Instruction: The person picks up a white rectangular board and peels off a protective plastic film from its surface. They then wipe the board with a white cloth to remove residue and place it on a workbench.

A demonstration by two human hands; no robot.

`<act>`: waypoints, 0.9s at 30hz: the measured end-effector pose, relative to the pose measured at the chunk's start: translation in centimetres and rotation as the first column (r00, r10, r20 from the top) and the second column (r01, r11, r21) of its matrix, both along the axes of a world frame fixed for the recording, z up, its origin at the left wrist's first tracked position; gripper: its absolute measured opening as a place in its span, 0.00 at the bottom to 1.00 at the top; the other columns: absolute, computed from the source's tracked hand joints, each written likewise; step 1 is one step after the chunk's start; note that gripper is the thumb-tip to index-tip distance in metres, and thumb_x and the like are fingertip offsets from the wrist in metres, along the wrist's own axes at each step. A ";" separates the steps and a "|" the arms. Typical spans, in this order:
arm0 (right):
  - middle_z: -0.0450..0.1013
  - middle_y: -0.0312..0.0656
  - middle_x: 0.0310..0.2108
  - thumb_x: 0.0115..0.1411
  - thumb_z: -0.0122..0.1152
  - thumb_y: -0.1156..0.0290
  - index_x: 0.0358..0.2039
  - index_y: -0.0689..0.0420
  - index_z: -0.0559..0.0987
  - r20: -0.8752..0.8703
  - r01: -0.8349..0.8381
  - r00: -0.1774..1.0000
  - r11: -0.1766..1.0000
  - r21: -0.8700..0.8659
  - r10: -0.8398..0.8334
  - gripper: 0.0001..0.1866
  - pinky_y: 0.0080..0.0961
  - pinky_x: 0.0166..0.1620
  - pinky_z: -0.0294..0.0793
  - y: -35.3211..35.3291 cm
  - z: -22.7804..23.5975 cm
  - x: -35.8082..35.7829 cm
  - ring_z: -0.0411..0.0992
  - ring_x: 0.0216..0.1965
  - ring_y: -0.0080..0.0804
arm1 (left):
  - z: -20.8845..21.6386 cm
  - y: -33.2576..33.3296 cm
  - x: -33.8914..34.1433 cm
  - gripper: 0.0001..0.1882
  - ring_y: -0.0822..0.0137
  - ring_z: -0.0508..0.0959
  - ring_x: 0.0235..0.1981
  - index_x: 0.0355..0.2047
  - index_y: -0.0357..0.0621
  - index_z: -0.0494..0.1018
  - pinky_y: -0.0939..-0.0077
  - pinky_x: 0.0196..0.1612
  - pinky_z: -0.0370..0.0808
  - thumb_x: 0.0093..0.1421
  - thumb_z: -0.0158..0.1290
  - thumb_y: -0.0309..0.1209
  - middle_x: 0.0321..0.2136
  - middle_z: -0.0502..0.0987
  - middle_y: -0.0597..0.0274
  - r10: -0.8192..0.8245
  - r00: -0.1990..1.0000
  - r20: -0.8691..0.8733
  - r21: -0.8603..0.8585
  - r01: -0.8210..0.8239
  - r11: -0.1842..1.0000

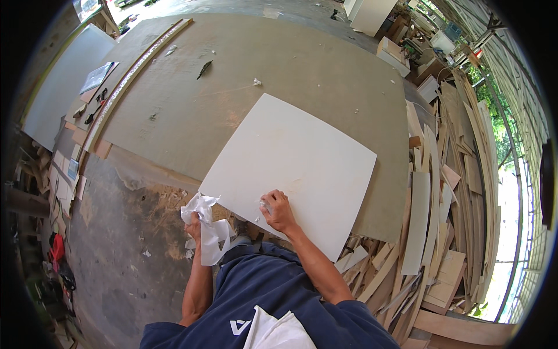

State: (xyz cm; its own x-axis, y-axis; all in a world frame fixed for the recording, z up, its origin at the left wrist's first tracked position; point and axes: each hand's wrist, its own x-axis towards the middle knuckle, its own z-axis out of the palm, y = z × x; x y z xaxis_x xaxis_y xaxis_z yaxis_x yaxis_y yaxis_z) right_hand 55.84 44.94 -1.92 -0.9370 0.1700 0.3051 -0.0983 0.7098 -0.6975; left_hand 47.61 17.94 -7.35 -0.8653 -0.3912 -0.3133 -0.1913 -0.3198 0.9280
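Note:
A large white panel (302,145) lies askew on the table, its near edge close to my body. Faint brownish smudges mark its surface. My right hand (280,213) rests on the panel near that edge, fingers curled around a small whitish wad (265,207); most of the wad is hidden, so its material is unclear. Off the panel's near left corner, my left hand (193,227) grips a crumpled white sheet (216,237), which looks like paper or thin cloth. Part of the sheet hangs down beside my forearm.
The panel sits on a wide brownish tabletop (349,75) with small scraps and a dark leaf-like piece (204,69). A long strip (136,75) runs along its left side, near tools (96,110). Wood offcuts (459,174) pile up at right. Dusty floor (116,244) shows at left.

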 end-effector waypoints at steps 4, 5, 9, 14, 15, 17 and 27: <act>0.72 0.39 0.34 0.56 0.65 0.71 0.33 0.55 0.77 0.057 -0.004 0.998 0.994 0.113 -0.003 0.07 0.39 0.48 0.66 -0.5 -2.1 -0.3 0.70 0.43 0.40 | 0.0 0.0 0.4 0.11 0.73 0.78 0.26 0.36 0.35 0.80 0.76 0.29 0.74 0.62 0.53 0.30 0.29 0.81 0.65 -0.030 0.999 -0.016 -0.023 0.029 0.999; 0.72 0.39 0.34 0.56 0.65 0.70 0.32 0.54 0.76 0.088 -0.038 0.996 0.989 0.144 0.025 0.07 0.38 0.48 0.65 -0.8 -1.9 -0.1 0.70 0.44 0.40 | -0.4 -0.3 0.6 0.10 0.73 0.78 0.27 0.36 0.35 0.80 0.76 0.30 0.74 0.62 0.53 0.30 0.30 0.81 0.65 -0.036 0.999 -0.018 -0.033 0.035 0.999; 0.72 0.38 0.33 0.55 0.66 0.68 0.29 0.51 0.75 0.228 -0.536 0.835 0.834 0.128 0.501 0.07 0.36 0.48 0.64 -1.8 -0.8 2.2 0.70 0.44 0.38 | -0.9 -0.8 1.2 0.11 0.73 0.78 0.27 0.36 0.34 0.80 0.75 0.30 0.74 0.62 0.53 0.30 0.30 0.81 0.64 -0.050 0.999 -0.014 -0.033 0.050 0.998; 0.79 0.38 0.32 0.63 0.65 0.72 0.35 0.61 0.80 0.435 -0.155 0.771 0.799 -0.582 0.466 0.06 0.26 0.41 0.74 2.9 1.7 3.0 0.73 0.35 0.25 | -1.7 -2.1 1.9 0.11 0.73 0.78 0.27 0.35 0.34 0.80 0.75 0.29 0.73 0.62 0.54 0.31 0.31 0.81 0.64 0.007 1.000 -0.007 -0.004 -0.007 1.000; 0.78 0.36 0.31 0.64 0.64 0.71 0.35 0.61 0.80 0.382 -0.052 0.865 0.817 -0.575 0.324 0.06 0.24 0.42 0.73 3.8 1.2 3.1 0.72 0.35 0.22 | -1.7 -2.3 2.2 0.11 0.73 0.78 0.27 0.35 0.34 0.80 0.75 0.29 0.73 0.62 0.54 0.31 0.30 0.81 0.64 0.007 1.000 0.003 -0.003 -0.007 1.000; 0.77 0.36 0.30 0.64 0.63 0.74 0.34 0.62 0.79 0.316 0.197 0.948 0.847 -0.494 -0.036 0.05 0.23 0.40 0.74 5.3 -0.1 2.9 0.73 0.35 0.22 | -0.9 -2.0 2.5 0.11 0.73 0.78 0.27 0.35 0.34 0.80 0.75 0.29 0.73 0.61 0.54 0.31 0.30 0.81 0.64 -0.011 1.000 0.021 -0.002 0.011 1.000; 0.79 0.43 0.37 0.65 0.61 0.75 0.37 0.65 0.78 0.183 0.307 0.949 0.627 -0.716 -0.256 0.06 0.23 0.42 0.77 1.2 -1.4 3.6 0.76 0.35 0.23 | 3.5 3.6 3.0 0.06 0.73 0.78 0.26 0.36 0.35 0.80 0.77 0.30 0.76 0.62 0.54 0.23 0.30 0.81 0.64 -0.197 0.974 -0.111 -0.016 0.196 0.980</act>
